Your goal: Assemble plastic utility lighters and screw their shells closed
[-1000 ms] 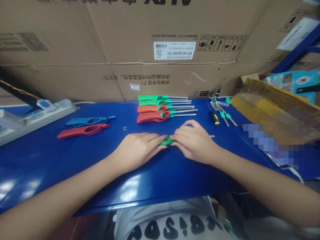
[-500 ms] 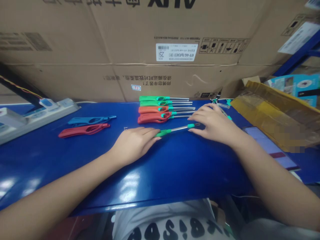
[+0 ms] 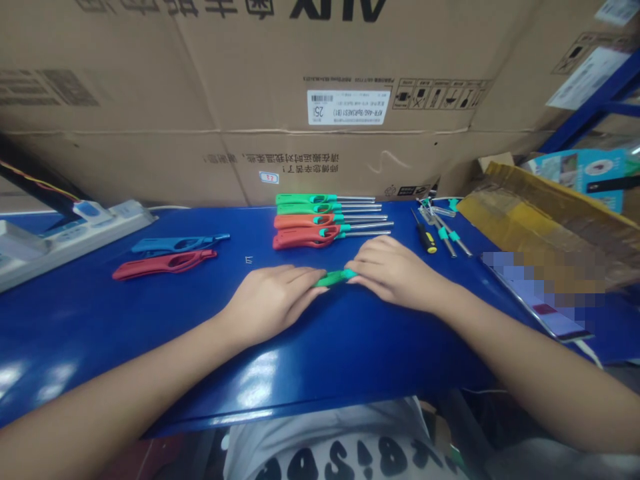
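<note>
One cardboard box (image 3: 230,87) stands at twelve o'clock behind one blue table (image 3: 375,360). Mid-dial, the left hand (image 3: 273,300) and right hand (image 3: 395,273) both close their fingers on one green lighter (image 3: 329,279), the right at its teal end. At twelve: two green-handled lighters (image 3: 295,199), at least two red-handled lighters (image 3: 305,239). Nine: one blue handle (image 3: 155,246), one red handle (image 3: 143,267). Two: two teal-collared rods (image 3: 454,236), one screwdriver (image 3: 429,241). Nine, nearer: tiny screws (image 3: 249,259), too small to count.

Green lighter (image 3: 330,279): ends hidden by left hand (image 3: 273,298), right hand (image 3: 393,272). Phone (image 3: 570,328): screen partly pixelated. Power strip (image 3: 103,231): cropped at left edge.
</note>
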`<state>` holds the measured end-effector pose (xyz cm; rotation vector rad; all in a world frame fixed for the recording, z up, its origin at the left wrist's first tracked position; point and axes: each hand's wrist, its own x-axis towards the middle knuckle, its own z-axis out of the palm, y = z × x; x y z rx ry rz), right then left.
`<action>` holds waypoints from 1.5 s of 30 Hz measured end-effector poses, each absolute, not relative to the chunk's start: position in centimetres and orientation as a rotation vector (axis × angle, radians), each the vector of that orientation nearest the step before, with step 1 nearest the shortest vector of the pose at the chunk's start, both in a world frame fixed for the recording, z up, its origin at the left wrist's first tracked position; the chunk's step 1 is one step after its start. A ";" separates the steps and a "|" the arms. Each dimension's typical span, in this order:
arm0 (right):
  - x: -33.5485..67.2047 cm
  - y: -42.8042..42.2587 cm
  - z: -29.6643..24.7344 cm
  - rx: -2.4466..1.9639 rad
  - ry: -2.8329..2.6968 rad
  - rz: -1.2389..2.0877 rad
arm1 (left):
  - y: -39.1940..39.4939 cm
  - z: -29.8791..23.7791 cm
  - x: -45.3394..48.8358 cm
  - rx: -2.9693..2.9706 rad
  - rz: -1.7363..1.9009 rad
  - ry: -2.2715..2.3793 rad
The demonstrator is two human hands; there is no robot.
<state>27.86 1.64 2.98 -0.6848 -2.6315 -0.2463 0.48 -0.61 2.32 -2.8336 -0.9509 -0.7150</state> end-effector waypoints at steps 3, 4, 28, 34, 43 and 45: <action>26.9 0.9 2.4 -0.651 -2.600 -0.341 | -1.2 2.4 0.7 -2.921 -0.718 -1.053; 26.7 0.8 2.3 -0.645 -2.597 -0.365 | -1.3 2.5 0.8 -2.962 -0.716 -1.108; 26.3 -0.6 1.8 -0.636 -2.621 -0.172 | -2.0 3.3 1.0 -3.198 -0.585 -1.333; 25.9 -0.8 1.3 -0.671 -2.577 -0.255 | -2.1 3.6 1.1 -3.187 -0.563 -1.373; 25.8 -1.1 1.4 -0.581 -2.624 -0.367 | -1.7 3.8 1.1 -3.302 -0.551 -1.566; 25.8 -1.0 1.3 -0.604 -2.634 -0.295 | -1.9 3.8 1.1 -3.252 -0.519 -1.497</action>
